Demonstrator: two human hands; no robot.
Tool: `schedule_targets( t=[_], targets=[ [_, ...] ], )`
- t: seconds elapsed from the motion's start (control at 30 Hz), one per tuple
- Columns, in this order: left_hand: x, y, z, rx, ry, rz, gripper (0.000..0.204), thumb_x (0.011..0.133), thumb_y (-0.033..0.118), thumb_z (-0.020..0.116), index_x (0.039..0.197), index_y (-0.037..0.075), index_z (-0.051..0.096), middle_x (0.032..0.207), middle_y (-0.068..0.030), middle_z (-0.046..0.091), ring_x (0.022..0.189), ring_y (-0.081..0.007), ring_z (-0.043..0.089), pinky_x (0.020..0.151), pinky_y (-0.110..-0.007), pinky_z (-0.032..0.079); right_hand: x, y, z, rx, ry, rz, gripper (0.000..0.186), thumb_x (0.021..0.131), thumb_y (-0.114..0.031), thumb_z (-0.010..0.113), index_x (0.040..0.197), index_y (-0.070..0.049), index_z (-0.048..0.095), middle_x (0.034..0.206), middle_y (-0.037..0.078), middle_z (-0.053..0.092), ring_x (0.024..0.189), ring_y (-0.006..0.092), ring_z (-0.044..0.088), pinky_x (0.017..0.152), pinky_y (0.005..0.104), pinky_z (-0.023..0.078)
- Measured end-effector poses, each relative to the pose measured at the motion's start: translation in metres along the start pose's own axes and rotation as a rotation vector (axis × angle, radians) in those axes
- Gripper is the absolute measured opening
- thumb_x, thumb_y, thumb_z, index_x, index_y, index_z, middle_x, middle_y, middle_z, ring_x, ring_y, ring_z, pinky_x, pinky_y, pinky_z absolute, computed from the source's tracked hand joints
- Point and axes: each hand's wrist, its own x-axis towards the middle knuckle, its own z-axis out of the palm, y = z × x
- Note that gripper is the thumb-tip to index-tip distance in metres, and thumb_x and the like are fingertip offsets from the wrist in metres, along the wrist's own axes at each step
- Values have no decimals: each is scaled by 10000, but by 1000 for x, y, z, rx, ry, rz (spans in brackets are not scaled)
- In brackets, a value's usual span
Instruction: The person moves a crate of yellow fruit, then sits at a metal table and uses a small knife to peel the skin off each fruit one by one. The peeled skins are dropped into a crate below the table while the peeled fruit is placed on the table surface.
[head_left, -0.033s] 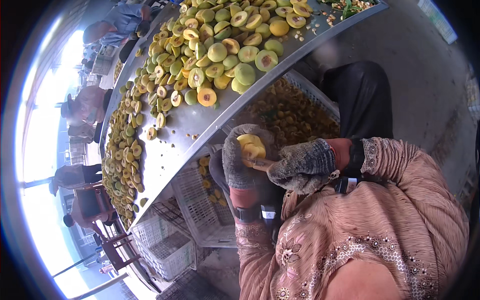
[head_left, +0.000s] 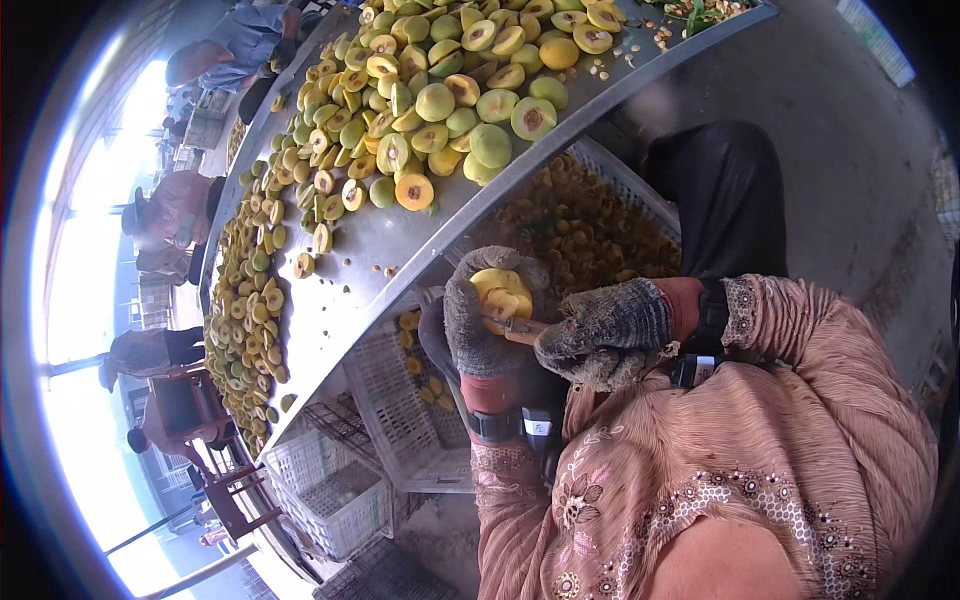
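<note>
My left hand (head_left: 478, 325), in a grey knit glove, is closed around a yellow fruit (head_left: 502, 293) just below the table's edge. My right hand (head_left: 605, 335), also gloved, grips a small knife (head_left: 517, 327) whose tip is pressed into the fruit. Both hands meet in front of my chest, and the pink patterned sleeves (head_left: 760, 470) cover my forearms. The blade is mostly hidden between the gloves.
A long metal table (head_left: 375, 250) carries many halved green and yellow fruits (head_left: 440, 110) and loose pits (head_left: 600, 68). Beneath it a crate (head_left: 590, 215) holds yellow fruit pieces. White plastic crates (head_left: 335, 495) stand lower left. Other people (head_left: 175, 210) work along the far side.
</note>
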Motion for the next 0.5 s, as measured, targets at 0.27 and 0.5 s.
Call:
schedule_targets(
  t=[0.27, 0.5],
  targets=[
    [8, -12, 6, 99, 178, 120, 519, 886, 454, 629, 1112, -10, 583, 975, -143, 651, 891, -240, 635, 800, -337, 530, -1, 0, -19, -82, -18, -72, 237, 991, -326, 519, 960, -104, 596, 623, -38, 536, 424, 54, 483, 351, 204, 387],
    [3, -11, 9, 219, 48, 125, 640, 812, 546, 664, 1098, -22, 585, 965, -143, 655, 858, -224, 639, 780, -327, 531, -8, 0, -29, 128, 15, -1, 206, 988, -273, 517, 1063, -117, 628, 785, -36, 631, 600, 23, 563, 463, 164, 429]
  ],
)
